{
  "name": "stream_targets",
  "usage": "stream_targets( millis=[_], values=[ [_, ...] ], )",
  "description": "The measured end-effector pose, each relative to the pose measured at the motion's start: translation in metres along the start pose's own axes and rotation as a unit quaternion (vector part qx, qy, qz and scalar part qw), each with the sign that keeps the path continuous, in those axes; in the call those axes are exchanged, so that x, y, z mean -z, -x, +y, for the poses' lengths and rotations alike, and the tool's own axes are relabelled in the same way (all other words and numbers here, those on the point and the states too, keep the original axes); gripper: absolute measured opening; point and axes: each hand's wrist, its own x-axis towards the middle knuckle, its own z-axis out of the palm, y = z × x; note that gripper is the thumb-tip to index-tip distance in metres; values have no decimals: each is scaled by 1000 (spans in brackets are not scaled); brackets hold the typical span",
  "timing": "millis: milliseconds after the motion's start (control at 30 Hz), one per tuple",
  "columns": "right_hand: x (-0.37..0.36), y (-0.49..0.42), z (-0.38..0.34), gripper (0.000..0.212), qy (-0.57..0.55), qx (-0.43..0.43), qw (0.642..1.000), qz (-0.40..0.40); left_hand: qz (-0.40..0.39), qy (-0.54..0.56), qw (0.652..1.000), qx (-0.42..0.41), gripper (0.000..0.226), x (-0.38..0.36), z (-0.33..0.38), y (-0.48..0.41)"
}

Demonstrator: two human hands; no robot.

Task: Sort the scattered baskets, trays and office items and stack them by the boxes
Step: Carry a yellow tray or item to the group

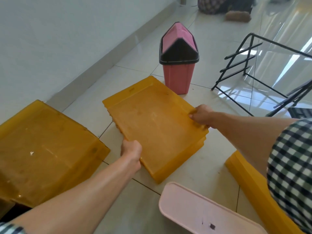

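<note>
Head view: left grip point(130, 149), right grip point(200, 115) clasp smooth amber plastic trays point(152, 125).

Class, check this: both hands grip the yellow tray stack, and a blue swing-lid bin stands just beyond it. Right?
No: the head view shows the swing-lid bin is pink, not blue. The left hand and right hand do grip the yellow tray stack.

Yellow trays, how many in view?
3: large tray at left; centre tray, gripped by left hand and right hand, maybe more nested beneath; lower-right tray, partly behind the arm.
</note>
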Motion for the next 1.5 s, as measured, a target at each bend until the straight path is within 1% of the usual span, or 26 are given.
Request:
stream_targets(
  millis=[133, 267, 333, 367, 500, 633, 800, 967, 1033, 1100, 1200, 1300, 1333, 1367, 1400, 1433, 1467, 1500],
  values=[
    [-2, 1, -11, 35, 41, 34, 996, 70, -25, 18, 1000, -8, 37, 14, 25, -10],
    [6, 9, -26, 25, 30, 57, 991, 117, -44, 11, 998, -43, 35, 28, 45, -9],
    [7, 14, -35, 15, 22, 73, 988, 133, -41, 23, 997, -57, 35, 36, 54, -8],
    [7, 17, -40, 14, 15, 80, 987, 141, -39, 29, 997, -59, 36, 41, 58, -7],
    [6, 32, -56, 28, -5, 97, 982, 162, -23, 42, 997, -53, 35, 57, 67, -4],
    [8, 46, -71, 17, 9, 120, 973, 195, -13, 44, 998, -38, 31, 69, 70, 2],
    [5, 58, -74, 16, 28, 117, 969, 215, -22, 36, 999, -35, 32, 74, 63, 6],
    [-4, 54, -50, 14, 70, 91, 972, 206, -40, 30, 999, -8, 30, 60, 34, 2],
    [-10, 49, -36, 16, 88, 83, 974, 190, -47, 24, 999, 2, 32, 54, 23, -2],
    [-17, 43, -22, 23, 84, 72, 980, 168, -52, 15, 999, 2, 32, 48, 17, -8],
    [-27, 34, -5, 35, 45, 63, 988, 133, -45, -8, 999, -7, 31, 43, 14, -18],
    [-31, 28, 3, 41, 12, 59, 993, 104, -39, -27, 999, -25, 38, 38, 9, -30],
    [-31, 28, 3, 47, -2, 51, 995, 88, -34, -31, 999, -29, 38, 38, 7, -33],
    [-30, 29, 4, 58, -34, 35, 997, 63, -32, -39, 998, -32, 37, 38, 2, -34],
    [-29, 32, 4, 73, -88, 9, 996, 27, -37, -45, 998, -33, 38, 39, -4, -34],
    [-28, 36, 4, 87, -153, -19, 988, -14, -51, -43, 997, -26, 42, 39, -11, -33],
    [-27, 39, 7, 99, -207, -45, 976, -51, -67, -25, 997, -4, 50, 40, -19, -32],
    [-27, 42, 12, 107, -235, -64, 966, -83, -86, 6, 996, 31, 54, 39, -27, -30]
  ],
)
